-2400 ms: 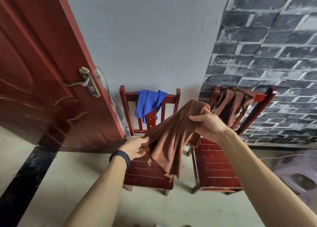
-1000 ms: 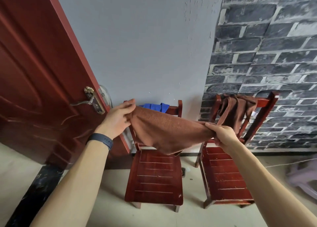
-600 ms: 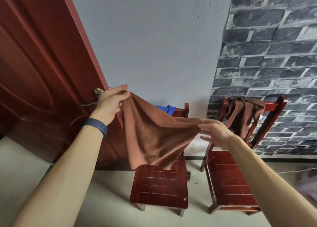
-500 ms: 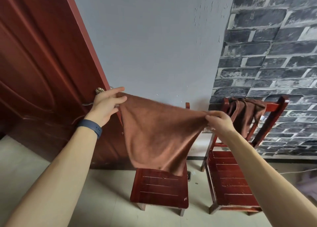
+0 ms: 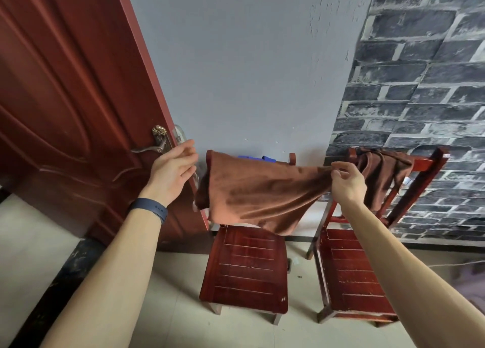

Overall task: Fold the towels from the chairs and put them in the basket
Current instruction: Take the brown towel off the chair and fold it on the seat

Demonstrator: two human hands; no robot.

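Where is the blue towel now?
The blue towel hangs on the back of the left chair, centre of head view, mostly hidden behind the held brown towel.

1. The right grip (image 5: pixel 346 181) pinches one corner of a brown towel (image 5: pixel 262 192), which sags in the air before the left chair (image 5: pixel 246 269).
2. The left grip (image 5: pixel 172 173) is spread, fingers straight, just beside the towel's other corner and holding nothing.
3. A second brown towel (image 5: pixel 378 174) drapes over the back of the right chair (image 5: pixel 351 274).

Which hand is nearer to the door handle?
Left. The left hand is close beside the door handle; the right hand is far off, pinching the brown towel.
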